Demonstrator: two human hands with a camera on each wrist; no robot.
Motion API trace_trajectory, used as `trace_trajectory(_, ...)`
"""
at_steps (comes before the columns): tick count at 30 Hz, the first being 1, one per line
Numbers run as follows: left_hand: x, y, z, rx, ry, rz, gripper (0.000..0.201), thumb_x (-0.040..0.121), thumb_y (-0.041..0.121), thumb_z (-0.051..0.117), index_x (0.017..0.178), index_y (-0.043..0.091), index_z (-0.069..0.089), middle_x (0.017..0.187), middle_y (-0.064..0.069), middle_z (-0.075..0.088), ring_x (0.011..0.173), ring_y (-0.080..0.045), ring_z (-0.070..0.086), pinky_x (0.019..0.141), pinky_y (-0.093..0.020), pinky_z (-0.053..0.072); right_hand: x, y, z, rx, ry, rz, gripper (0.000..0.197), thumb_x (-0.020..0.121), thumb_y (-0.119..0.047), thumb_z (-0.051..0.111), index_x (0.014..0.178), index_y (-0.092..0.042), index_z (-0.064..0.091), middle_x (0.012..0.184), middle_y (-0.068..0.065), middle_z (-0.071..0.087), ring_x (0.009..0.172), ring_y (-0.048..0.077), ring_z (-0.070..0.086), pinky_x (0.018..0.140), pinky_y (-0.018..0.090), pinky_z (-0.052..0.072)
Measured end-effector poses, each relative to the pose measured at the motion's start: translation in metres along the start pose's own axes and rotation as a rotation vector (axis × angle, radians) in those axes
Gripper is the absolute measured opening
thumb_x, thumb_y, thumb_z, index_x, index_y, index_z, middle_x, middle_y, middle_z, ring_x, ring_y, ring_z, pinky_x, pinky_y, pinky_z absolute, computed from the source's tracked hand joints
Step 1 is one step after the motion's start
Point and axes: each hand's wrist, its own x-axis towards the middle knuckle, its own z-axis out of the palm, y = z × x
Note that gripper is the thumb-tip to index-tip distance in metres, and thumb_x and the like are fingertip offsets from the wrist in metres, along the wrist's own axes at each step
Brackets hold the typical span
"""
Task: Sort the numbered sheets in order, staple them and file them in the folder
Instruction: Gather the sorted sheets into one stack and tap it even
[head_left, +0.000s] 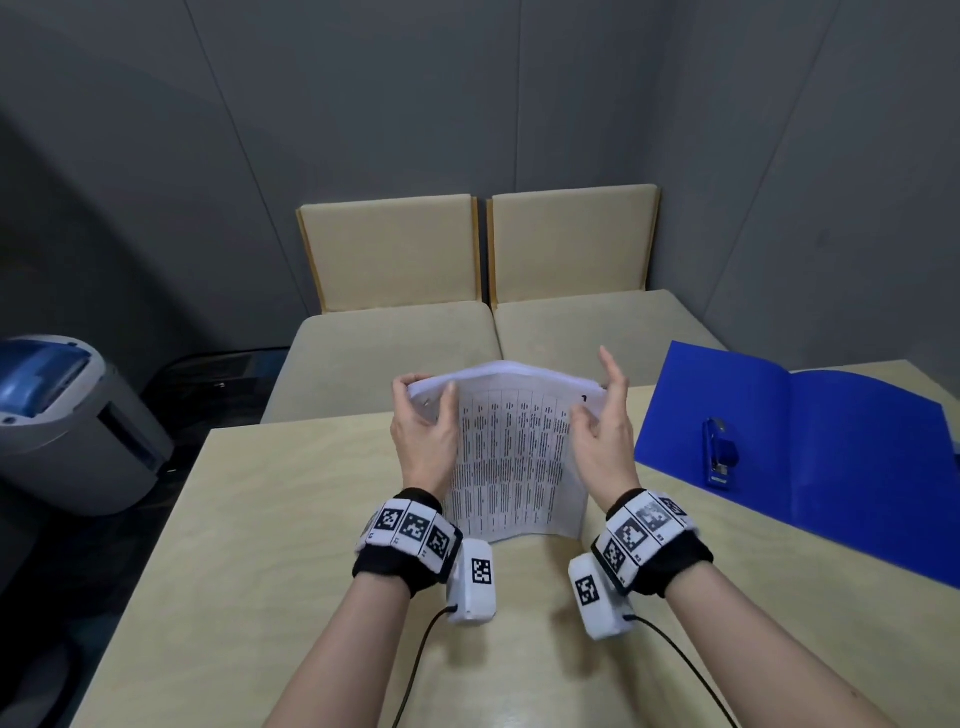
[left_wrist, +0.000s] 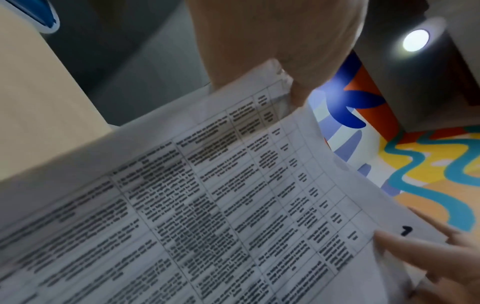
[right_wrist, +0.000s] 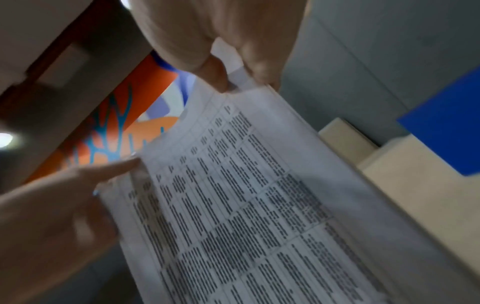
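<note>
Above the worktop's (head_left: 270, 519) middle, both hands' grips, left hand (head_left: 422, 431) and right hand (head_left: 605, 431), pinch the white printed sheet stack (head_left: 511, 457), page 1 on top, seemingly sorted but not visibly stapled, with the blue stapler (head_left: 719, 452) idle on the open blue folder (head_left: 831, 467) near the right edge.

Sheets (head_left: 511, 457) upright on table (head_left: 270, 545) center, near edge on top, btw left hand (head_left: 421, 436) & right hand (head_left: 605, 441). Folder (head_left: 831, 467) open at table's right edge, stapler (head_left: 719, 452) on it. Two chairs (head_left: 395, 291) behind far edge. Shredder (head_left: 67, 421) on floor left of table.
</note>
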Motion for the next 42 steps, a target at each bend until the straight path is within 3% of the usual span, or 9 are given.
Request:
trace_trajectory(2,-0.007,-0.007,-0.002,-0.011,-0.018,-0.023,0.027,0.086,0.022,0.066,0.104,0.023,0.045,0.098,0.002,0.06,0.091,-0.019,0.06,0.081,-0.034,0.052,-0.003,0.0,-0.004,0.046,-0.021,0.094,0.054,0.092,-0.004,0.051,0.136,-0.029,0.032,0.126,-0.012,0.043,0.1,-0.014,0.043,0.097,0.015,0.037)
trace_trajectory(6,-0.02,-0.02,-0.004,0.016,-0.026,-0.094,0.033,0.084,0.006,0.054,0.09,0.037,0.045,0.087,0.01,0.059,0.079,-0.015,0.058,0.074,-0.033,0.048,-0.008,0.008,0.003,0.076,-0.044,0.21,0.022,0.094,-0.008,0.049,0.114,-0.018,0.052,0.107,-0.004,0.063,0.106,0.018,0.061,0.102,0.044,0.045)
trace_trajectory(16,-0.023,-0.023,-0.009,0.044,-0.024,-0.111,0.028,0.083,0.008,0.055,0.107,0.02,0.045,0.088,0.005,0.062,0.085,-0.027,0.061,0.081,-0.048,0.053,-0.005,-0.009,-0.003,-0.202,0.038,-0.173,0.066,0.095,-0.005,0.045,0.145,-0.04,0.02,0.127,-0.003,0.034,0.088,-0.006,0.051,0.07,0.013,0.045)
trace_trajectory(24,-0.016,-0.04,-0.011,-0.017,-0.12,-0.195,0.038,0.087,0.007,0.059,0.095,0.043,0.052,0.095,0.016,0.063,0.091,-0.011,0.061,0.09,-0.037,0.051,-0.002,-0.007,-0.003,-0.536,-0.078,-0.272,0.063,0.085,0.01,0.045,0.135,-0.028,0.05,0.133,0.007,0.039,0.101,0.023,0.056,0.081,0.036,0.054)
trace_trajectory(27,-0.016,-0.037,-0.012,-0.011,-0.203,-0.179,0.04,0.092,0.005,0.055,0.095,0.045,0.051,0.097,0.017,0.061,0.094,-0.007,0.06,0.086,-0.03,0.047,0.001,-0.013,-0.008,-0.56,-0.086,-0.198,0.052,0.087,0.003,0.044,0.129,-0.026,0.053,0.111,0.004,0.049,0.099,0.024,0.054,0.086,0.036,0.044)
trace_trajectory(32,-0.001,-0.007,-0.007,0.305,-0.411,0.228,0.016,0.088,0.0,0.048,0.096,0.013,0.05,0.091,-0.008,0.063,0.086,-0.03,0.058,0.073,-0.042,0.047,0.019,-0.049,-0.019,-0.872,-0.272,-0.196,0.062,0.082,-0.02,0.062,0.137,-0.032,0.036,0.137,-0.008,0.046,0.135,0.018,0.031,0.114,0.052,-0.005)
trace_trajectory(34,0.002,0.009,0.002,0.524,-0.474,0.442,0.015,0.083,-0.001,0.046,0.093,0.01,0.046,0.087,-0.008,0.059,0.081,-0.029,0.051,0.07,-0.038,0.035,0.024,-0.062,-0.02,-0.723,-0.425,-0.133,0.041,0.081,-0.017,0.062,0.118,-0.033,0.053,0.113,-0.008,0.063,0.119,0.016,0.049,0.113,0.048,0.019)
trace_trajectory(37,0.002,0.018,0.006,0.692,-0.488,0.552,0.01,0.089,0.007,0.044,0.092,0.016,0.042,0.086,-0.001,0.056,0.081,-0.023,0.048,0.073,-0.034,0.033,0.025,-0.06,-0.025,-0.399,-0.442,0.018,0.023,0.084,-0.008,0.061,0.07,-0.027,0.064,0.074,-0.001,0.067,0.082,0.021,0.063,0.068,0.029,0.046)
trace_trajectory(42,0.012,-0.012,-0.024,0.884,-0.422,0.4,0.025,0.09,0.043,0.056,0.087,0.024,0.04,0.084,0.006,0.056,0.081,-0.021,0.053,0.071,-0.033,0.034,0.009,-0.016,-0.041,-0.155,-0.274,0.204,0.009,0.085,-0.013,0.066,0.089,-0.019,0.072,0.093,0.003,0.074,0.095,0.021,0.068,0.088,0.04,0.052)
